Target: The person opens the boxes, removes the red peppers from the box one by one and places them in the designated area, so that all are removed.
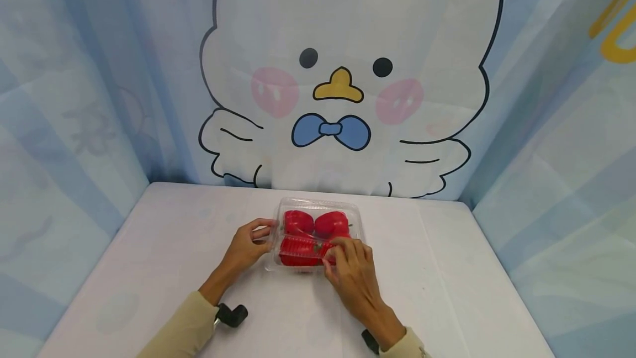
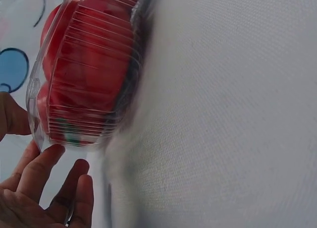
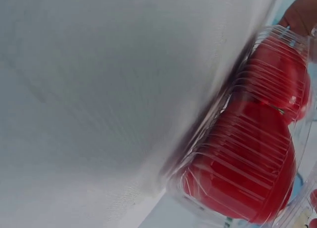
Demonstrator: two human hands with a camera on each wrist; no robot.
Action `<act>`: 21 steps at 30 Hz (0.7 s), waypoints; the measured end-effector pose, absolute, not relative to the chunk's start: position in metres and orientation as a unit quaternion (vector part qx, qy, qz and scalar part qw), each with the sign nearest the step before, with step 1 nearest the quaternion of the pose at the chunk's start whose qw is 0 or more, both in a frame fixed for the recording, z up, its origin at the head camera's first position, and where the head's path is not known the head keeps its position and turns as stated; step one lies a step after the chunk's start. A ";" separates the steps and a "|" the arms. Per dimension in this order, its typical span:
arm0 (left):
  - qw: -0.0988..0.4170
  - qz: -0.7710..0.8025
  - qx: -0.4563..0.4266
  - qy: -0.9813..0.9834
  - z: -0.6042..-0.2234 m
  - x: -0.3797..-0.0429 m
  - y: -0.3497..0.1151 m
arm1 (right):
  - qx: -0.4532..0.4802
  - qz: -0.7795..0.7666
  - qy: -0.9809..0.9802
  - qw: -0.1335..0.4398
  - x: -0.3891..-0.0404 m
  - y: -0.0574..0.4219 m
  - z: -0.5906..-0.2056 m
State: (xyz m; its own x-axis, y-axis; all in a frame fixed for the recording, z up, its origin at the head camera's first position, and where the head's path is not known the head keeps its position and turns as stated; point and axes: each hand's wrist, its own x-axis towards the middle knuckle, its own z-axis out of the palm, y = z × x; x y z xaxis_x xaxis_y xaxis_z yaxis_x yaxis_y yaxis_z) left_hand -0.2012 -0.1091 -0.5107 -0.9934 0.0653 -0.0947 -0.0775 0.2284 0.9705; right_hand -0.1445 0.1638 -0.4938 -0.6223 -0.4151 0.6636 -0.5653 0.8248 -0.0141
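Note:
A clear plastic clamshell box (image 1: 360, 222) with ribbed walls sits on the table and contains several red bell peppers (image 1: 332, 224). At its left side my left hand (image 1: 248, 243) pinches the rim between thumb and fingers. The left wrist view shows the thumb above the rim and a fingertip (image 2: 52, 152) under it, with the other fingers spread. My right hand (image 1: 354, 272) lies over the box's front right corner, its thumb and fingers pinching the front edge. Whether that edge belongs to the lid or the base I cannot tell. Ribbed plastic (image 3: 242, 148) covers the peppers in the right wrist view.
The box stands towards the back of a white table (image 1: 199, 214). A curtain (image 1: 328, 164) printed with a cartoon bird rises behind it, and more curtains close off both sides. A black wrist mount (image 1: 232, 315) juts out beside the left sleeve (image 1: 184, 327).

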 end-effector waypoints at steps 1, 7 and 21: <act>0.057 0.619 -0.003 0.783 -0.511 -0.201 -0.109 | 0.274 0.109 -0.893 0.340 -0.145 0.164 -0.494; 0.055 0.602 -0.006 0.797 -0.511 -0.202 -0.110 | 0.270 0.110 -0.887 0.358 -0.148 0.163 -0.493; 0.054 0.592 -0.007 0.804 -0.509 -0.202 -0.110 | 0.257 0.113 -0.884 0.375 -0.154 0.162 -0.490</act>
